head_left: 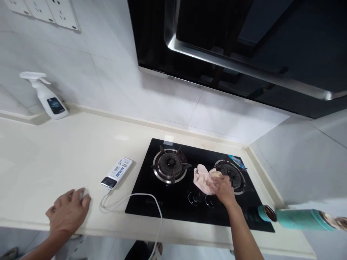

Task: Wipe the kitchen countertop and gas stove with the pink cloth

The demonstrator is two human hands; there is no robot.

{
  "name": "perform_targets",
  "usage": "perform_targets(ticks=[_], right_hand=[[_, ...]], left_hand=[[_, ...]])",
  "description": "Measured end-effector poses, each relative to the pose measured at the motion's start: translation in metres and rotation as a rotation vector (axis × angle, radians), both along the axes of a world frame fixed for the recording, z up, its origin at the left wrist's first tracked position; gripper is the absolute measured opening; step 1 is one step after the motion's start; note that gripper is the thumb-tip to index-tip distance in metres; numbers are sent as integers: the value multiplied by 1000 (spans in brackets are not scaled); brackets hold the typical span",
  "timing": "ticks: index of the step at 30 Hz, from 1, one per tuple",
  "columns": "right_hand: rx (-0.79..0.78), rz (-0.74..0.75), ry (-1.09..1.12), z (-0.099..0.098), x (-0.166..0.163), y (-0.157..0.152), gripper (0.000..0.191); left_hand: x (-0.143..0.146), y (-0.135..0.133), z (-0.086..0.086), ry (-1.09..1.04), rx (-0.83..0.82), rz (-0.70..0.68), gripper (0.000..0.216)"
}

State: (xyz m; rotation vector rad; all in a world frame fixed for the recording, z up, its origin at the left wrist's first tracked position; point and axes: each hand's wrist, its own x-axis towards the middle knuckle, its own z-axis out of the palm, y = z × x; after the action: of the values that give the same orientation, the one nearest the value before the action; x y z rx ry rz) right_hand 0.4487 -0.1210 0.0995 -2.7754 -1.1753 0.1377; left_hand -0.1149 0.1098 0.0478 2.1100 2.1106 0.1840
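Observation:
My right hand (pixel 223 188) is closed on a pale pink cloth (pixel 202 179), pressed to the black glass gas stove (pixel 173 209) between its two burners. The cloth lies bunched just above the control knobs (pixel 197 197), partly covering that area. The left burner (pixel 170 164) shows whole; the right burner (pixel 231 173) is partly behind my hand. My left hand (pixel 68 210) rests on the cream countertop (pixel 67 155) near its front edge, fingers apart and slightly bent, holding nothing. A white power bank (pixel 118 174) lies between that hand and the stove.
From the power bank a white cable (pixel 159 209) loops over the stove's front corner and off the counter. A white spray bottle (pixel 50 99) stands at the back left. At right are a teal bottle (pixel 302 219) and a teal cup-like lid (pixel 267 213). A black range hood (pixel 230 61) overhangs.

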Motion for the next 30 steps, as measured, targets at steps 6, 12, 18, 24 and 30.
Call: perform_targets(ticks=[6, 12, 18, 24, 30], right_hand=[[-290, 222, -6, 5, -7, 31, 62], [-327, 329, 27, -11, -16, 55, 64], [-297, 269, 77, -20, 1, 77, 53], [-246, 62, 78, -33, 29, 125, 53], [-227, -28, 60, -26, 58, 180, 52]], left_hand=[[-8, 6, -15, 15, 18, -4, 54], [-6, 5, -17, 16, 36, 22, 62], [-5, 0, -18, 42, 58, 21, 54], [-9, 0, -23, 73, 71, 28, 56], [-12, -1, -28, 67, 69, 48, 59]])
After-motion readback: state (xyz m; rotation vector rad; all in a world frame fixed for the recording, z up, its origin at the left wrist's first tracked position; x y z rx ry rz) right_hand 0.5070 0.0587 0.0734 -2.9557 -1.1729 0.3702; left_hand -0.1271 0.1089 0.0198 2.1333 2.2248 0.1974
